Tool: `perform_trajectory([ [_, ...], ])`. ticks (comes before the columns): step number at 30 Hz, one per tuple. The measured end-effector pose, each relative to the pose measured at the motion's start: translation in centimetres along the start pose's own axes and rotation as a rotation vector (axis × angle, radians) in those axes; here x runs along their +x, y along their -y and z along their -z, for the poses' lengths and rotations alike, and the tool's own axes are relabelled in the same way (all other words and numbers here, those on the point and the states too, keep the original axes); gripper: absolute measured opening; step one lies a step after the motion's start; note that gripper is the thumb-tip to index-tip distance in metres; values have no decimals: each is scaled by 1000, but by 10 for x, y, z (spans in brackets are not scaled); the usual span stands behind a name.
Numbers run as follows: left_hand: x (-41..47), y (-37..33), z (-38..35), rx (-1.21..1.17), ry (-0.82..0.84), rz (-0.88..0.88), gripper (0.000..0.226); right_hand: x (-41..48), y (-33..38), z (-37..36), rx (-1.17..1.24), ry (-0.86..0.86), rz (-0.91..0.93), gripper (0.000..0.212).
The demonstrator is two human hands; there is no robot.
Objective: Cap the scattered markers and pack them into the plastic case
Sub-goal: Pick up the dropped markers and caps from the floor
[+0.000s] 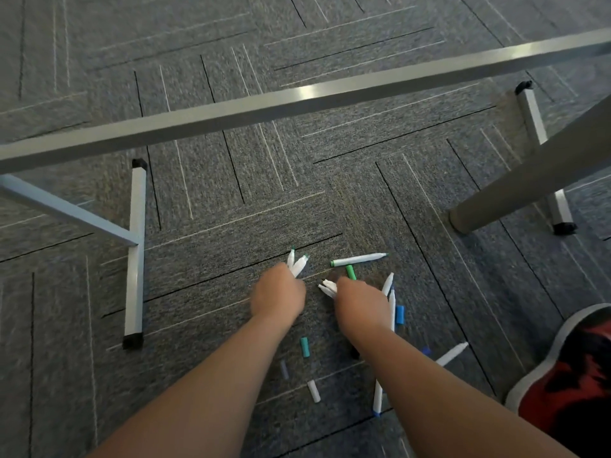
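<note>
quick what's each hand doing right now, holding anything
Left hand: closed, holding two uncapped green-tipped markers.
Right hand: closed, holding a few uncapped white markers.

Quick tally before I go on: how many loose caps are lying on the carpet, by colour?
Green cap: 1
Light blue cap: 1
Teal cap: 1
Grey cap: 1
White cap: 1
Dark blue cap, only partly in view: 1
Total: 6
</note>
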State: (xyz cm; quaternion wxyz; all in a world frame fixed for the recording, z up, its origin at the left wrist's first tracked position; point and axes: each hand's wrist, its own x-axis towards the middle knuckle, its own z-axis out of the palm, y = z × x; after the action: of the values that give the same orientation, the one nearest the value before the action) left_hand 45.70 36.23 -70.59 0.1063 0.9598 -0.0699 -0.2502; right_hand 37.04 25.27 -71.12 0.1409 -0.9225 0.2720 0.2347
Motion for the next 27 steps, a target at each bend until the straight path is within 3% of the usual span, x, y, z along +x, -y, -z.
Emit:
perform_trajectory([
  [8, -16, -23, 10, -88, 33, -12, 27, -5, 4, 8, 127, -1, -70, 13],
  [12, -30, -40, 10, -86, 109, -32, 28, -17, -15, 26, 270, -20, -203, 29],
  [19, -53, -77, -9, -125, 199, -71, 22, -38, -71, 33, 499, 11, -430, 6],
  [27, -60, -103, -45, -17, 201, -158, 14, -44, -105, 11, 591, 11, -483, 15],
])
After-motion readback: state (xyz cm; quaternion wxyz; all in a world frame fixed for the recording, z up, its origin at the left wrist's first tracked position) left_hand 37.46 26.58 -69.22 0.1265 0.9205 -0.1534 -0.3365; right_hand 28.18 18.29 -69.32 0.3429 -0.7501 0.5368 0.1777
